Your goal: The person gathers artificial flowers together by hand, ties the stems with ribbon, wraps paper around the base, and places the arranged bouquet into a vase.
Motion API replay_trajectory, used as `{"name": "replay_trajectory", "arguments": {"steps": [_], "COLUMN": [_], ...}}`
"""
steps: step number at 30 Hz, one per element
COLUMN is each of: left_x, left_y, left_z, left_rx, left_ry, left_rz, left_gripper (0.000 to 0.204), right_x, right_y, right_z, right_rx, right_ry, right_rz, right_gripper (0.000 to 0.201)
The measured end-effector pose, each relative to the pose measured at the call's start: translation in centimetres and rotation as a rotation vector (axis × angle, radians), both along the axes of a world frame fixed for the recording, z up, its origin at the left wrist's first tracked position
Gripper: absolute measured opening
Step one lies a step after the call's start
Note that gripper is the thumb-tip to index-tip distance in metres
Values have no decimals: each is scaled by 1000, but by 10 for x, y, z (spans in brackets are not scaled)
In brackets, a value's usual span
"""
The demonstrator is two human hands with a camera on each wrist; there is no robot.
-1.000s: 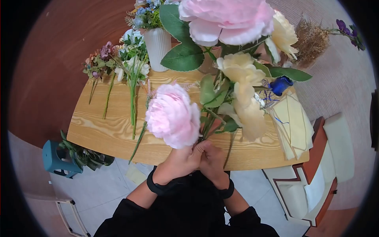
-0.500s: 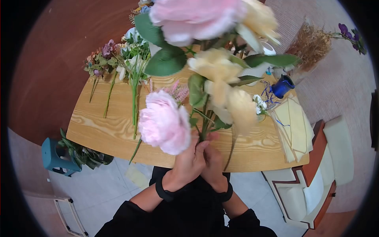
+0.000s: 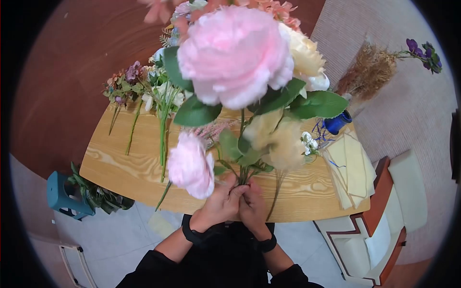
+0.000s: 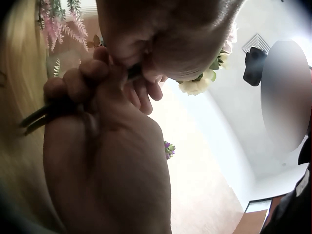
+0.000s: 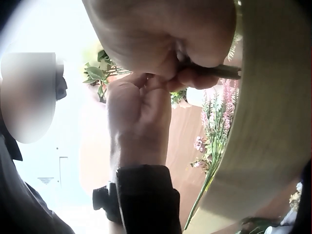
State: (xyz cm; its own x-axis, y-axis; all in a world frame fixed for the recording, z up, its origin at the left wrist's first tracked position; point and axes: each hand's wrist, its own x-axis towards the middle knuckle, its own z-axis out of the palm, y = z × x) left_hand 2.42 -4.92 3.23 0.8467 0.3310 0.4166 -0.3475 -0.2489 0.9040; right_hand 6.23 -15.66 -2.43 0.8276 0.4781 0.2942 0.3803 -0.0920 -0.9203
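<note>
Both hands are close together over the table's near edge, around the stems of an artificial flower bouquet. My left hand (image 3: 222, 204) grips the stems (image 3: 243, 175) just below the leaves. My right hand (image 3: 253, 206) is wrapped around them lower down; the dark stem ends (image 4: 36, 118) poke out of its fist in the left wrist view. Above the hands spread a large pink peony (image 3: 235, 57), a smaller pink peony (image 3: 191, 165) to the left, a cream flower (image 3: 302, 54) behind and blurred cream blooms (image 3: 283, 141) lower right. Fingers hide the gripped stretch of stem.
On the wooden table (image 3: 120, 165) lie flower stems (image 3: 163, 139) at left, a pink spray (image 3: 211, 130), small white flowers (image 3: 309, 141), wrapping sheets (image 3: 349, 165) and a blue ribbon roll (image 3: 337, 122) at right. Dried grass (image 3: 370, 72) stands behind. A stool (image 3: 67, 197) is at left.
The bouquet has swung left and turned, so the large pink peony now faces me more fully and orange blooms show behind. Both hands stay on the stems, slightly lower in view.
</note>
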Motion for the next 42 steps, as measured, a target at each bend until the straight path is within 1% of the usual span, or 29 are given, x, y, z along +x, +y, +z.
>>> {"name": "replay_trajectory", "arguments": {"steps": [2,3,5,6,8,9,11,12,14,15,17,18,20,23,24,25,27,28,30,31,33,34,35,37,38,39,41,42], "left_x": [2,0,-3,-2,-1,-2,-4,-1,4,0,-6,-6,-7,-5,-5,-4,-1,-4,-8,-8,-9,-4,-3,-2,-2,-3,-8,-8], "left_y": [1,0,-4,-5,-8,-8,-10,-12,-17,-18,-17,-18,-21,-16,-14,-11,-5,-3,1,1,0,-6,-5,-6,-4,-4,-6,-4], "left_z": [-9,-7,5,7,11,14,17,10,-10,-13,-14,-10,3,7,0,-8,-17,-17,-13,-10,-6,-2,-2,-6,-38,-32,-18,-18], "left_rx": [-35,-37,-142,-144,50,49,20,20,70,71,340,341,147,168,163,169,377,385,162,177,-12,-253,-244,-173,-274,-268,-502,-497], "left_ry": [13,17,34,35,-73,-74,-17,-18,-118,-120,-42,-46,9,-28,7,-6,-120,-136,94,75,184,32,21,-81,34,26,68,64], "left_rz": [-47,-45,-99,-100,-27,-27,-10,-10,152,152,282,283,216,167,168,170,154,155,23,23,-56,-165,-168,-184,-108,-108,-164,-166], "left_gripper": [11,11,11,11,12,12,11,11,8,8,9,9,11,12,13,13,7,7,12,12,22,24,24,26,19,19,12,12], "right_x": [0,0,1,0,-2,-4,-8,-8,-9,-10,-11,-11,-11,-10,-9,-6,-4,-4,-3,-2,-3,-4,-6,-6,-6,-5,-4,-3], "right_y": [0,-1,-6,-7,-6,-4,0,1,2,3,4,3,2,1,0,0,-1,-3,-3,-3,-4,-4,-4,-4,-4,-4,-6,-7], "right_z": [-13,-16,-19,-19,-15,-10,3,4,5,7,10,11,15,15,13,11,12,15,17,16,18,20,21,18,17,14,8,6], "right_rx": [175,173,121,120,188,187,211,211,201,202,164,166,120,120,128,110,102,84,83,96,117,106,95,101,108,113,99,81], "right_ry": [212,216,183,184,282,281,248,247,240,238,219,215,217,252,241,203,150,166,161,174,175,184,195,204,189,174,163,161], "right_rz": [43,44,71,70,39,38,-61,-61,-113,-112,-145,-145,-172,-171,-167,-152,-137,-116,-94,-73,-54,-60,-66,-56,-48,-40,-28,-17], "right_gripper": [24,24,22,22,18,18,14,14,14,14,16,16,16,14,14,13,13,14,16,17,18,19,20,20,20,20,19,19]}}
